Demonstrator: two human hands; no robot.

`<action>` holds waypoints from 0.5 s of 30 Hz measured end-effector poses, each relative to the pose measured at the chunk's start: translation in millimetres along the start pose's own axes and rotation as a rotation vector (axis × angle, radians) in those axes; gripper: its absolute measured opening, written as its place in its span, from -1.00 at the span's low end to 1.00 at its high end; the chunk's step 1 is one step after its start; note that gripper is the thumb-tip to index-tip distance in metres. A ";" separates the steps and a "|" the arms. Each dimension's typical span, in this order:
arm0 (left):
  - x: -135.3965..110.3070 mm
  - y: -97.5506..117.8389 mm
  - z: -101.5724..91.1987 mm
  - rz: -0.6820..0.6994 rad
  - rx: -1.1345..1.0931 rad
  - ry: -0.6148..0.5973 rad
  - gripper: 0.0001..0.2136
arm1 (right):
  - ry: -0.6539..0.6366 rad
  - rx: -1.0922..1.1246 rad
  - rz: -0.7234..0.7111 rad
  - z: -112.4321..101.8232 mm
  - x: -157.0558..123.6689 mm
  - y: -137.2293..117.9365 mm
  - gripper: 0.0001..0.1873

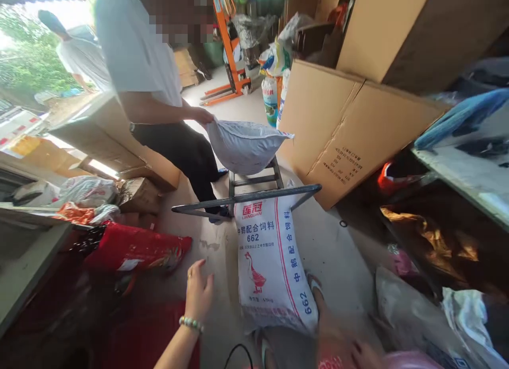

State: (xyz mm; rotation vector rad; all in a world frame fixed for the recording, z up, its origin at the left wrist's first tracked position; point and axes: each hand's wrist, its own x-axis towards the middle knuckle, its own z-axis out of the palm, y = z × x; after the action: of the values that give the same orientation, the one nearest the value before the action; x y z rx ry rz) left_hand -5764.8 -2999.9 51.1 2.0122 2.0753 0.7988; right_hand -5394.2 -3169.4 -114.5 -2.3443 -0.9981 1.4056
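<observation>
White sack: Lay or leaned near the middle of the scene, printed with a red goose and 662, with the far end beside the dark metal frame; could not tell whether touching it.
Left hand: Hovered left of the white sack and apart from it, with fingers loosely spread and gripping nothing.
Right hand: Showed only as a blur at the near right; could not tell the state of the fingers, nor whether holding anything.
Pale sack: Sagged above the far part of the frame, gripped at the left corner by a co-worker's hand.
Sack sides: Looked, by judgement, better suited to full palms placed low on both sides than to a pinch of slack fabric, given a filling likely heavy and prone to slump.
Frame bar: Called for care with knuckles, as likely to trap fingers against the sack.
Sandalled feet: Stood close by the white sack; seemed best kept clear of the lower edge.
Cardboard box: Stood right of the frame, probably limiting elbow room there.
</observation>
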 end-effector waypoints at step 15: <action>214.0 197.9 94.1 0.349 0.330 -0.585 -0.89 | -0.028 0.283 -0.128 -174.0 276.1 -224.7 -0.59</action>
State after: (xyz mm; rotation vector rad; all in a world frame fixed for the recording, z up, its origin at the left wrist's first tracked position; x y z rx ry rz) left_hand -5566.9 -2775.8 117.8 2.4298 1.6155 -0.1271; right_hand -5259.6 -2796.9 -100.5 -2.0281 -0.8743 1.4291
